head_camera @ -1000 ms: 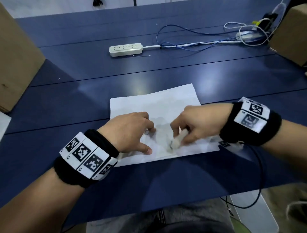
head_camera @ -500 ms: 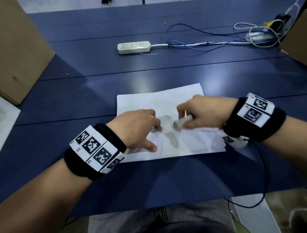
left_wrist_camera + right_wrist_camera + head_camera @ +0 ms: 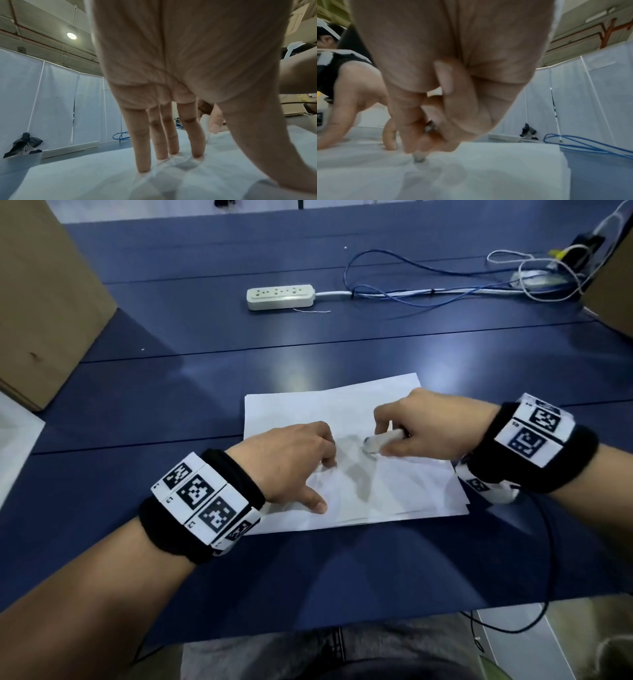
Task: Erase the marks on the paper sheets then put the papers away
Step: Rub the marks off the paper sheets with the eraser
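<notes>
Clearly mid-erase: the right hand (image 3: 435, 428) pinches a white eraser (image 3: 382, 440), tip on the paper sheets (image 3: 308, 412) lying on the blue bench (image 3: 171, 392). The left hand (image 3: 291, 460), fingers spread, pins them; short strokes away from it should avoid creasing.
</notes>
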A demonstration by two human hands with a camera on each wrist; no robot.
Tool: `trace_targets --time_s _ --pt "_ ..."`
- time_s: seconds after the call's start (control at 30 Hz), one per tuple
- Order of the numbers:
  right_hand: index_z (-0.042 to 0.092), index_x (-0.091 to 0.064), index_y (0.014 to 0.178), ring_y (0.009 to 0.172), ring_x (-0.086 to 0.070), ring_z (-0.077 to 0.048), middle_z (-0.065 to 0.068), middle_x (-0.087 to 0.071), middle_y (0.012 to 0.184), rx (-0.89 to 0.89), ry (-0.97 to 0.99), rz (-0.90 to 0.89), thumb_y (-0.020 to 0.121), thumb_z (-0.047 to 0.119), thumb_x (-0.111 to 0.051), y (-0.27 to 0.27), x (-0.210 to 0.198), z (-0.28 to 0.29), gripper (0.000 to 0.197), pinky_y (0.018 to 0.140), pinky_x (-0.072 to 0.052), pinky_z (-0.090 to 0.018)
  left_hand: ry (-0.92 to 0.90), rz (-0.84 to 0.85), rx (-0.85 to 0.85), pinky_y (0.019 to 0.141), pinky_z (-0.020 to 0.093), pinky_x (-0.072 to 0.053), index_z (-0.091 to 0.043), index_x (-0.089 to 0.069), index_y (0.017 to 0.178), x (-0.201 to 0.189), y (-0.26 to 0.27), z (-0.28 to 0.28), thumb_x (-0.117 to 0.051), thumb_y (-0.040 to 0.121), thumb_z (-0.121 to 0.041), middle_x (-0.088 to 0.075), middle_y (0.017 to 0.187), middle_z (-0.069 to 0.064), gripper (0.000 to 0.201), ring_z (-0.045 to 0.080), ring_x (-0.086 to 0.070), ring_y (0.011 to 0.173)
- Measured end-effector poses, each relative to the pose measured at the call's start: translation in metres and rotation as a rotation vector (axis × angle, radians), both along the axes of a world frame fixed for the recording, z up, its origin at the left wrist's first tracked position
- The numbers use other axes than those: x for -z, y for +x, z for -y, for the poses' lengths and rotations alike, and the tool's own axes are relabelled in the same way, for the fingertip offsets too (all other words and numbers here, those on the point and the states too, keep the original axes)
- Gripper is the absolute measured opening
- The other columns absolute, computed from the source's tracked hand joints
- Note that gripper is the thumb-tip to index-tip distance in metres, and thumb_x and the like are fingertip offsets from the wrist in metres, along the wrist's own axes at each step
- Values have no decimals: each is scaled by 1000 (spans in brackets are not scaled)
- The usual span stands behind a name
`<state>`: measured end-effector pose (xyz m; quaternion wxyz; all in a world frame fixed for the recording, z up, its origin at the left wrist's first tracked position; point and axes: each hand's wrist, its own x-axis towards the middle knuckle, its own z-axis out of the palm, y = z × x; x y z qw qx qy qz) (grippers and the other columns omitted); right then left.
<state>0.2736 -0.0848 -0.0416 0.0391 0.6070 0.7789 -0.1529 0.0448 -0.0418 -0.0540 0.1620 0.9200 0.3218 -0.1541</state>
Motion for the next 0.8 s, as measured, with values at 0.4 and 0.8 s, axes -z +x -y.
trace_targets --time_s 0.4,0.8 --pt "24 -64 103 61 -51 3 13 -59 65 -21 -9 -17 87 37 -65 -2 0 -4 20 61 -43 -28 14 -35 9 83 37 -49 -28 -58 114 0 3 -2 -83 67 -52 -47 108 -13 58 14 -53 98" --pt "25 -63 103 66 -53 -4 8 -64 74 -20 -38 8 86 40 -63 -2 -1 3 23 69 -53 -31 19 -38 17 83 36 -48 -26 -57 113 0 4 -3 -83 67 -53 -48 109 -12 59 14 -54 97"
